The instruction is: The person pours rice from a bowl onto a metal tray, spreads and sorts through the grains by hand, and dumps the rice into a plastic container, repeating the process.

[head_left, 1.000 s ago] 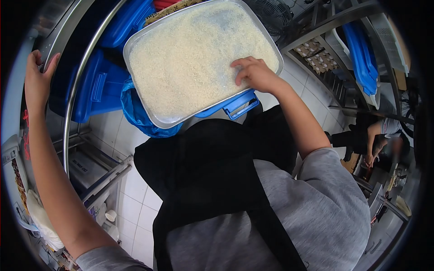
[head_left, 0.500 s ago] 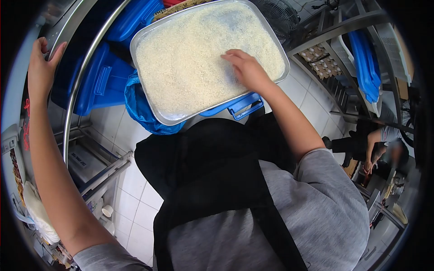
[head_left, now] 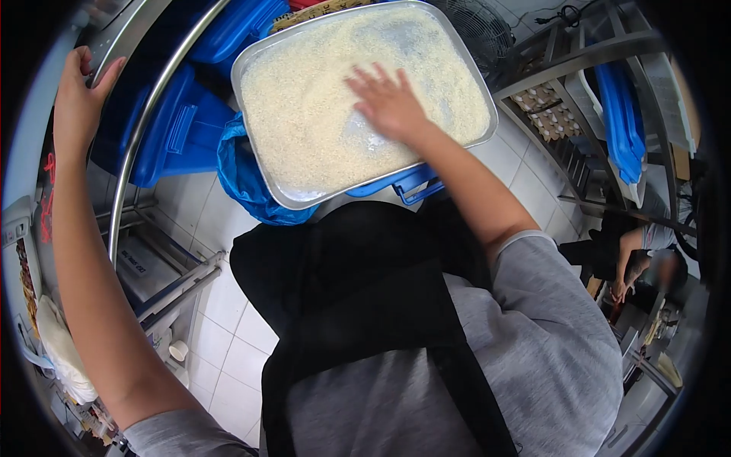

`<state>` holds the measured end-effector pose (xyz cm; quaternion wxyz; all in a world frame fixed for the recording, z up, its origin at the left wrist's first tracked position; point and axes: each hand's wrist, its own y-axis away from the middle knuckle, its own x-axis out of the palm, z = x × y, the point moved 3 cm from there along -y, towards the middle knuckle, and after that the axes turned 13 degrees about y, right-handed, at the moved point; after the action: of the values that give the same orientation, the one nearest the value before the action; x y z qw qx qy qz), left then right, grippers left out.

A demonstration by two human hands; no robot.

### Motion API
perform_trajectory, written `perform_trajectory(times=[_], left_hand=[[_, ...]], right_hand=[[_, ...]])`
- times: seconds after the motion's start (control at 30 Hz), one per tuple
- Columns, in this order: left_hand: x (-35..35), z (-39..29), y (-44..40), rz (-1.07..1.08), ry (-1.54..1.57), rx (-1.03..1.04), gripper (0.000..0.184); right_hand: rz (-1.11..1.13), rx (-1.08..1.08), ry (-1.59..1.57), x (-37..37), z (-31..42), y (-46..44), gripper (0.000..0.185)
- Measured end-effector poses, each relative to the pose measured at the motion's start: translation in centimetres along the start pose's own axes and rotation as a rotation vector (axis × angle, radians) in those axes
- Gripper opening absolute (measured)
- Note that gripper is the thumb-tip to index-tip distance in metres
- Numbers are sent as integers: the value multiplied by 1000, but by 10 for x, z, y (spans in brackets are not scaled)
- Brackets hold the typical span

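Note:
A large metal tray [head_left: 251, 145] holds a layer of pale grains that look like rice [head_left: 297, 114], with thin patches where metal shows. Over the middle of the grains is my right hand [head_left: 387, 103], palm down with fingers spread and slightly blurred; it holds nothing. At the upper left my left hand [head_left: 85, 87] grips the edge of a steel panel [head_left: 122, 38], thumb on one side and fingers partly hidden behind it. Beneath the tray a blue handle [head_left: 415, 183] shows.
Blue bins [head_left: 183, 133] and a blue plastic bag [head_left: 247, 179] are left of the tray, beside a curved metal rail [head_left: 145, 114]. A fan [head_left: 476, 34] stands behind. On the right, a metal rack [head_left: 579, 53] holds egg trays [head_left: 544, 110]; a person [head_left: 636, 251] is at work below.
My right hand has moved left across the grains, and its bent fingers have spread. The view has shifted, so the tray sits slightly further right. My left hand keeps its hold.

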<state>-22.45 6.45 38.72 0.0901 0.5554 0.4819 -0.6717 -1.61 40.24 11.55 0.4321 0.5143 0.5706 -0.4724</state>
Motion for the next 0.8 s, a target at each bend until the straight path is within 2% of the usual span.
perform_trajectory(times=[0.03, 0.1, 0.2, 0.33, 0.47, 0.57, 0.63, 0.8], left_hand=[[0, -1, 0, 3, 3, 0, 57], [0, -1, 0, 0, 7, -3, 56], [-1, -3, 1, 2, 12, -9, 54], [-1, -5, 1, -17, 35, 21, 52], [-2, -6, 1, 5, 26, -2, 51], [-3, -8, 1, 2, 28, 0, 50], [-4, -11, 1, 13, 38, -19, 50], [-5, -11, 2, -2, 58, -10, 50]], right_hand=[[-1, -7, 1, 3, -13, 1, 53], [8, 151, 10, 3, -36, 3, 53], [30, 121, -31, 3, -18, 6, 54], [19, -160, -227, -10, 54, 16, 56], [-18, -205, -271, -19, 69, 4, 54], [122, -42, 88, -19, 31, -24, 50], [53, 115, 138, -5, -9, -33, 49], [-61, 329, 153, 15, -97, -36, 49]])
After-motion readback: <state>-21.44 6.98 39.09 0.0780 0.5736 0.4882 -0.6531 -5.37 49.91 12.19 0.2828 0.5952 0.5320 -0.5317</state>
